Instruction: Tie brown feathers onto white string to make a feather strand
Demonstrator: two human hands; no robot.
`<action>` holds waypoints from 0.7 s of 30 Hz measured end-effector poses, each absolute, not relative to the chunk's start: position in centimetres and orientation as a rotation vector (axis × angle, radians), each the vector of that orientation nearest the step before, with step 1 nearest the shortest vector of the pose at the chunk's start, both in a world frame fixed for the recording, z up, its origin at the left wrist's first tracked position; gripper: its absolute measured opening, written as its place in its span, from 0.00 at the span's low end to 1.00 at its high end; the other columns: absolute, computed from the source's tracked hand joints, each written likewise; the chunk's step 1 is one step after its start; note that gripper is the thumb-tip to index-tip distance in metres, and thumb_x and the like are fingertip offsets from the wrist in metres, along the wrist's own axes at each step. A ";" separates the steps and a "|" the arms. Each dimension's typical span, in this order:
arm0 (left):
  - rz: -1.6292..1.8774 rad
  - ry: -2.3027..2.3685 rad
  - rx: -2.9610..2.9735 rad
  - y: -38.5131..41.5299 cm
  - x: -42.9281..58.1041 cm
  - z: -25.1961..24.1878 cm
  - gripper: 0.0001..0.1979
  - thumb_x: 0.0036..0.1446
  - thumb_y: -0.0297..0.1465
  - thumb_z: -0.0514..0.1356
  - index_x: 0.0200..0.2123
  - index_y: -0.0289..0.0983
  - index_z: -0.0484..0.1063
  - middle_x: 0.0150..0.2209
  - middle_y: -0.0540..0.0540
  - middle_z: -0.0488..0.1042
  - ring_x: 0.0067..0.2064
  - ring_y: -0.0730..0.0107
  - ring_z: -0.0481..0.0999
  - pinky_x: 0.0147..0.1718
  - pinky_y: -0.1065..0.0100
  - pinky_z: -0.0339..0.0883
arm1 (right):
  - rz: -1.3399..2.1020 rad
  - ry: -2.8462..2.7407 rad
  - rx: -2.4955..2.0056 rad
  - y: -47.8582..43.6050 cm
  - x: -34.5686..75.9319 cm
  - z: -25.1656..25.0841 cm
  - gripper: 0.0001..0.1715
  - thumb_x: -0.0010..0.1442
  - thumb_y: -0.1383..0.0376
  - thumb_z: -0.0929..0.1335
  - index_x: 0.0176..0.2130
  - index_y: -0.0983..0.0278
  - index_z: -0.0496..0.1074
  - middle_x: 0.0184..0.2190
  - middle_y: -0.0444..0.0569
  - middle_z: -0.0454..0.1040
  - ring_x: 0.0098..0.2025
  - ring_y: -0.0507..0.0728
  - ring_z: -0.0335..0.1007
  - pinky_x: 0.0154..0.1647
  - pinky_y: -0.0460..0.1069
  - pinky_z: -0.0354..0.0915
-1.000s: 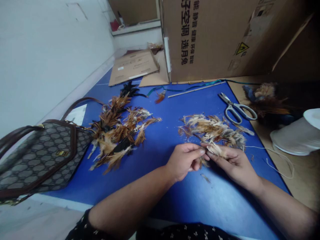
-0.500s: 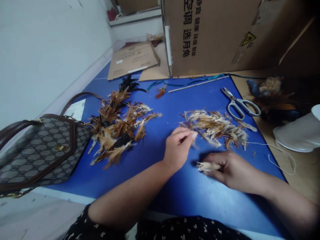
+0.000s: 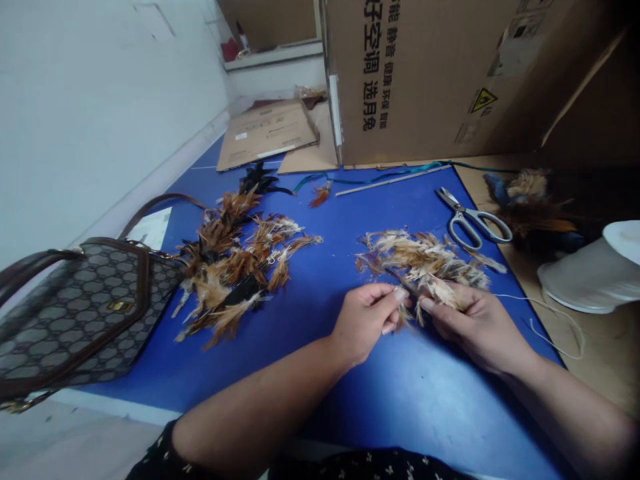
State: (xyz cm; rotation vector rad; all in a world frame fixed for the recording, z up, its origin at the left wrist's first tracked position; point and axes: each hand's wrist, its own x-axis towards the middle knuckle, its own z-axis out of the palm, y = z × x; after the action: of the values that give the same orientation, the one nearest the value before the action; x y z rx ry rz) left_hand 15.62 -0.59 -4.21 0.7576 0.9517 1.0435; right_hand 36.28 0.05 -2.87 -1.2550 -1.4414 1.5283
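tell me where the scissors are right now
In the head view, the scissors lie at the right edge of the blue surface, just beyond the pale feather pile and left of the spool.

Feathers (image 3: 420, 255) too many to count; scissors (image 3: 461, 209): one pair; handbag (image 3: 95, 300): one; spool (image 3: 583, 275): one.

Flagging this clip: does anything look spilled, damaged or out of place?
I see no clear spill or damage. The handbag looks mildly odd, lying close beside the brown feathers like a personal item among materials. One small feather tuft lies apart from the larger piles, near the green ribbon.
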 end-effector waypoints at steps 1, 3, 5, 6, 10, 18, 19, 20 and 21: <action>1.025 0.926 0.738 -0.7 15.7 -4.2 0.21 0.57 0.45 0.75 0.34 0.32 0.79 0.21 0.53 0.69 0.20 0.80 0.62 0.21 0.71 0.51 | 1.524 -1.424 -1.269 0.1 36.2 -2.9 0.28 0.65 0.44 0.77 0.32 0.62 0.70 0.21 0.37 0.59 0.23 0.48 0.47 0.21 0.46 0.46; 1.003 0.890 0.704 -1.0 15.9 -4.1 0.21 0.56 0.45 0.76 0.34 0.32 0.78 0.21 0.52 0.70 0.20 0.80 0.63 0.21 0.71 0.52 | 1.508 -1.419 -1.287 0.0 36.1 -2.8 0.29 0.64 0.42 0.77 0.33 0.63 0.71 0.21 0.38 0.61 0.23 0.48 0.48 0.22 0.46 0.47; 0.979 0.860 0.686 -1.1 16.1 -4.2 0.22 0.56 0.46 0.76 0.33 0.32 0.77 0.22 0.51 0.71 0.20 0.79 0.64 0.21 0.71 0.52 | 1.485 -1.422 -1.290 0.0 35.8 -2.7 0.29 0.63 0.42 0.77 0.33 0.63 0.72 0.21 0.38 0.62 0.23 0.48 0.49 0.22 0.46 0.48; 0.964 0.846 0.683 -1.1 16.1 -4.2 0.22 0.55 0.46 0.76 0.32 0.32 0.77 0.22 0.50 0.71 0.20 0.79 0.64 0.21 0.70 0.53 | 1.473 -1.423 -1.284 0.0 35.7 -2.7 0.29 0.63 0.42 0.77 0.33 0.63 0.72 0.21 0.39 0.62 0.23 0.49 0.50 0.22 0.46 0.49; 0.940 0.807 0.684 -1.3 16.3 -4.6 0.22 0.56 0.45 0.76 0.29 0.31 0.76 0.22 0.50 0.71 0.21 0.80 0.65 0.22 0.70 0.54 | 1.431 -1.434 -1.258 -0.1 35.4 -2.7 0.25 0.65 0.45 0.77 0.34 0.63 0.75 0.22 0.40 0.66 0.23 0.49 0.54 0.23 0.46 0.53; 0.998 0.886 0.674 -1.2 16.5 -5.1 0.22 0.54 0.45 0.77 0.32 0.33 0.76 0.20 0.52 0.71 0.20 0.80 0.64 0.21 0.71 0.54 | 1.416 -1.454 -1.246 -0.4 35.0 -3.1 0.24 0.60 0.47 0.80 0.39 0.62 0.75 0.28 0.43 0.74 0.27 0.52 0.64 0.28 0.46 0.63; 1.014 0.895 0.677 -1.2 16.4 -5.1 0.21 0.55 0.45 0.76 0.32 0.33 0.76 0.20 0.52 0.71 0.20 0.80 0.64 0.21 0.71 0.54 | 1.431 -1.452 -1.243 -0.4 35.0 -3.0 0.24 0.61 0.47 0.80 0.40 0.62 0.75 0.28 0.43 0.74 0.28 0.52 0.64 0.28 0.46 0.62; 1.029 0.904 0.678 -1.1 16.4 -5.0 0.21 0.56 0.44 0.76 0.32 0.33 0.76 0.21 0.52 0.71 0.20 0.80 0.64 0.21 0.71 0.55 | 1.445 -1.453 -1.239 -0.4 35.0 -2.9 0.24 0.62 0.47 0.80 0.40 0.62 0.74 0.28 0.43 0.74 0.28 0.52 0.64 0.28 0.46 0.62; 1.045 0.911 0.673 -1.0 16.4 -5.0 0.20 0.56 0.44 0.76 0.32 0.34 0.76 0.21 0.52 0.71 0.20 0.80 0.65 0.21 0.71 0.55 | 1.451 -1.458 -1.234 -0.4 35.1 -2.8 0.24 0.64 0.47 0.79 0.41 0.62 0.74 0.29 0.44 0.74 0.28 0.52 0.63 0.28 0.46 0.61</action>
State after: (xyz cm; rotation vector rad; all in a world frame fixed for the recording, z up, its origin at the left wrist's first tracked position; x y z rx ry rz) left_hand 16.42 -0.97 -4.97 0.6731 0.9110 1.0448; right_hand 35.07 -0.44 -2.85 -1.2336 -1.4584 1.4515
